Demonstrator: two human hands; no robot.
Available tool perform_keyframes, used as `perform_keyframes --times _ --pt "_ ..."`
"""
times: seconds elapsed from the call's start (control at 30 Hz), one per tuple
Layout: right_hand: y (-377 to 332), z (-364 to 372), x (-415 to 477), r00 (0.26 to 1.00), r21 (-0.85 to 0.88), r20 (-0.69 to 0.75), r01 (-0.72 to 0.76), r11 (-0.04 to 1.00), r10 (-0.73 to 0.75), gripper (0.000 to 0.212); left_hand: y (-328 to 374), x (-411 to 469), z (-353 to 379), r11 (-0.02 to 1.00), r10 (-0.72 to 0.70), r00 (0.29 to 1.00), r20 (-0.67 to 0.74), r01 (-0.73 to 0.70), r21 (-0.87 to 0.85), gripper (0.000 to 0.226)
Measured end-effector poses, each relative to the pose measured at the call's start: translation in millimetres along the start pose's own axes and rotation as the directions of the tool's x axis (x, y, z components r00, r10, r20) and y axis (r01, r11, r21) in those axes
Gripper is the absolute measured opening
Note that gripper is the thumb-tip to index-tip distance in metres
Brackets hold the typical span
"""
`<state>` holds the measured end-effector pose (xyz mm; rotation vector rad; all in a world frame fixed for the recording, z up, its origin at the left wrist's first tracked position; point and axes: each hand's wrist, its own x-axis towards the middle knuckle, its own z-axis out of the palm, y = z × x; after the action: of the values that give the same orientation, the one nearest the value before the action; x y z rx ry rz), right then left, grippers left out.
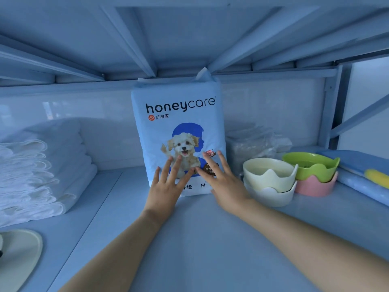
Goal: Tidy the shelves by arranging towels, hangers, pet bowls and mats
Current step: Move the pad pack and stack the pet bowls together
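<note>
A pale blue pack of pet pads (179, 114), printed with "honeycare" and a puppy, stands upright at the back middle of the shelf (200, 239). My left hand (166, 186) and my right hand (223, 182) lie flat against its lower front, fingers spread, holding nothing. A stack of folded white towels (37, 171) lies at the left. To the right stand two bowl stacks: a cream bowl (269, 173) in a white bowl (271, 197), and a green bowl (311, 165) in a pink bowl (315, 186).
A clear plastic bag (252, 144) lies behind the bowls. Blue folded mats (362, 171) with a yellow item (376, 178) sit at the far right. A cream flat object (21, 258) lies at the front left. The upper shelf's underside (189, 39) hangs low overhead.
</note>
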<state>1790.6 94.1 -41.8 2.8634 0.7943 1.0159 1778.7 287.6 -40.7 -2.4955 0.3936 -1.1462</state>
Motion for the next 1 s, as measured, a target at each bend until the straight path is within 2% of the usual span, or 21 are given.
perform_keyframes --times 0.2,0.33,0.57,0.77,1.0 --pt "3 13 17 0.998 0.04 0.004 -0.055 0.998 0.055 0.073 3 12 9 0.999 -0.031 1.0 0.001 0.031 0.011 0.083" --pt "0 20 19 0.998 0.038 0.002 -0.057 0.998 0.057 0.067 -1 6 13 0.997 -0.045 0.998 -0.045 0.042 -0.068 0.082" --pt "-3 19 5 0.998 0.112 -0.053 -0.036 0.993 0.042 0.04 -2 -1 8 0.991 -0.043 0.999 0.025 0.045 -0.128 0.08" --pt "0 23 7 0.999 0.1 0.003 -0.05 0.994 0.05 0.041 -5 -5 20 0.959 -0.061 0.991 0.12 0.091 -0.267 0.062" --pt "11 31 21 0.974 0.108 0.21 -0.11 0.988 0.085 0.049 -10 6 38 0.955 -0.018 0.949 0.315 0.11 -0.275 0.055"
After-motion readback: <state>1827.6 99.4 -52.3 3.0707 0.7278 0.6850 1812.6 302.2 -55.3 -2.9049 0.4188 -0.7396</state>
